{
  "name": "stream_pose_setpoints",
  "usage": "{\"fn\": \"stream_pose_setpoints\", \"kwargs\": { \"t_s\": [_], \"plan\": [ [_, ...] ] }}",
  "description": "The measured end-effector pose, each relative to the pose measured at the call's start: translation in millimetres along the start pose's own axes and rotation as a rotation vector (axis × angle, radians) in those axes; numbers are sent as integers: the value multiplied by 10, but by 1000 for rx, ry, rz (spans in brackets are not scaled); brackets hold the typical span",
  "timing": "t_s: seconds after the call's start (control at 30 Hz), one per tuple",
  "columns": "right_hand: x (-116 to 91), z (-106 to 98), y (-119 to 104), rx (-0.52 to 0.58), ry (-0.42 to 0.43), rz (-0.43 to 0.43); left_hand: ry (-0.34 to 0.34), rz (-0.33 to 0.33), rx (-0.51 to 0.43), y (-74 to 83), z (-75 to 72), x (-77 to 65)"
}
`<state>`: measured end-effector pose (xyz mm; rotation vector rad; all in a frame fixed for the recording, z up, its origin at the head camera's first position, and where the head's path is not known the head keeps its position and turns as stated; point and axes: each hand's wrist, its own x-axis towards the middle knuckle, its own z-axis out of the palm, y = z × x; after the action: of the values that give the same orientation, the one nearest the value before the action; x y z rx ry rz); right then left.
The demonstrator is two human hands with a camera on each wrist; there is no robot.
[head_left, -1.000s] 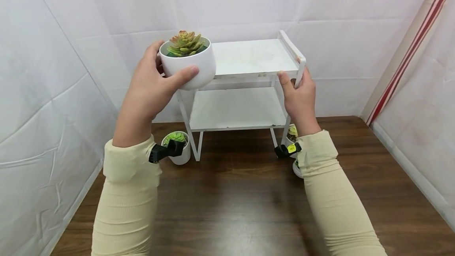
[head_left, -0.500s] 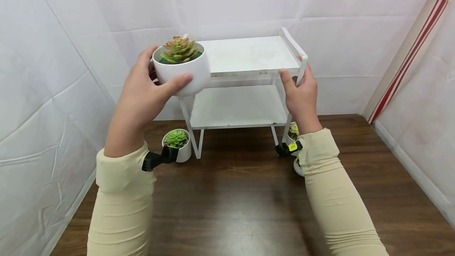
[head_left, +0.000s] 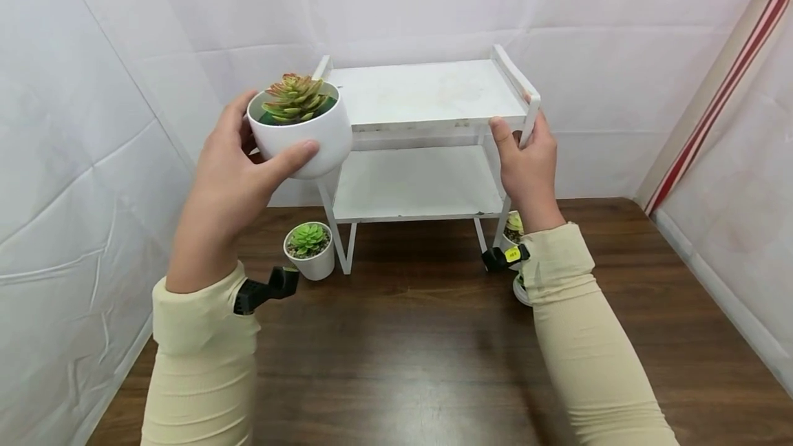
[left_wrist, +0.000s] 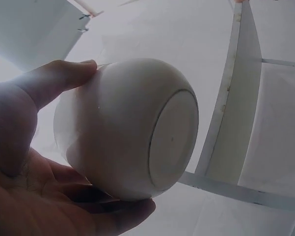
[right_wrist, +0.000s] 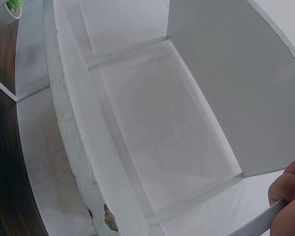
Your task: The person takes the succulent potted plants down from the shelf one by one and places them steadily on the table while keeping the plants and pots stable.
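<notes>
My left hand point(head_left: 226, 177) holds a round white pot point(head_left: 310, 140) with a reddish-green succulent point(head_left: 296, 98) in it, thumb across the front and fingers behind. The pot is in the air, in front of the left end of a white two-tier shelf point(head_left: 427, 95). In the left wrist view the smooth underside of the pot point(left_wrist: 132, 128) shows, with the shelf beyond it. My right hand point(head_left: 526, 164) grips the right front upright of the shelf, just under the top board. In the right wrist view only some fingers point(right_wrist: 287, 191) show on the frame.
A white pot with a bright green succulent point(head_left: 310, 250) stands by the shelf's left leg. Behind my right wrist, a potted plant point(head_left: 513, 229) and a low white pot point(head_left: 522, 291) are partly hidden. The brown table point(head_left: 396, 343) meets white cloth walls point(head_left: 619, 88).
My left hand has moved left and down towards me with the potted succulent, uncovering the shelf's left top rail. My right hand keeps its grip on the shelf.
</notes>
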<state>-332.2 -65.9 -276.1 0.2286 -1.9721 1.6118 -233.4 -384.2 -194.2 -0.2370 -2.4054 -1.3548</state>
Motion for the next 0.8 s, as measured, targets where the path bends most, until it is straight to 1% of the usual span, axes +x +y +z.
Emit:
{"fn": "stream_pose_setpoints", "kwargs": {
  "t_s": [0.13, 0.2, 0.37, 0.6, 0.8],
  "plan": [
    [3, 0, -40, 8, 2, -19, 13, 19, -30, -35, -16, -31],
    [2, -4, -54, 9, 5, -23, 13, 22, -25, -50, -21, -46],
    [3, -16, -59, 0, 7, -18, 17, 13, -20, -92, -31, -94],
    [12, -33, -71, -7, 9, -39, 30, -2, -32, -146, -64, -152],
    [1, -35, -78, -9, 9, -28, 42, -1, -45, -196, -107, -198]
  ]
}}
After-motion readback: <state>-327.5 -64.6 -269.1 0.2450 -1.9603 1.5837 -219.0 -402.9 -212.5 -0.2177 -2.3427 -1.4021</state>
